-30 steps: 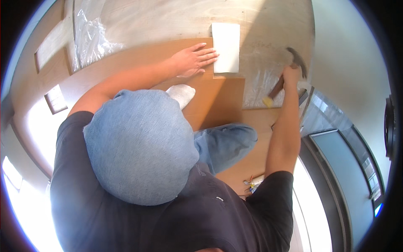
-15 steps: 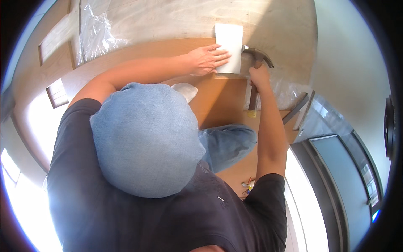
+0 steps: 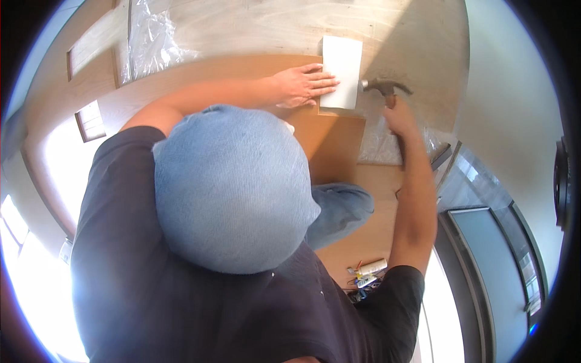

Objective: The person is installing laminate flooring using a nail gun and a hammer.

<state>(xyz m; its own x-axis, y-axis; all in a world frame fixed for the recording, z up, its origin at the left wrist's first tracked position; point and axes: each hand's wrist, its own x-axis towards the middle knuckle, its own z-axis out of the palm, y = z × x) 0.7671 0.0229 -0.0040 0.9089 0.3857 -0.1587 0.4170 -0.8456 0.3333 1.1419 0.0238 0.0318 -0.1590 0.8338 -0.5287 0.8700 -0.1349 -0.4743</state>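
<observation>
The left hand (image 3: 299,85) lies flat, fingers together and stretched out, on the left edge of a white, smooth, rectangular block (image 3: 341,72). The fingertips press on the block and the palm rests on the brown, smooth laminate floor plank (image 3: 200,75). The block stands on its short end at the far edge of the brown floor, right where the plank meets the pale, grainy plywood subfloor (image 3: 260,27).

The right hand (image 3: 398,118) is wrapped tight around the handle of a claw hammer with a grey metal head (image 3: 386,86). The flat face of the hammer head touches the right edge of the white block, near its lower corner. The curved claw points away to the right.

Under the right hand lies a crinkly, shiny sheet of clear plastic (image 3: 381,142) on the subfloor. More of the same clear, wrinkled plastic sheet (image 3: 151,39) lies at the far left edge of the floor.

The person wears a light blue knitted cap (image 3: 233,187), a dark short-sleeved shirt (image 3: 181,302) and blue jeans (image 3: 339,209). Beside the knee, on the brown floor near the right edge, sit a small white tube (image 3: 372,267) and some little colourful bits I cannot make out. A grey door frame (image 3: 484,260) runs along the right side.
</observation>
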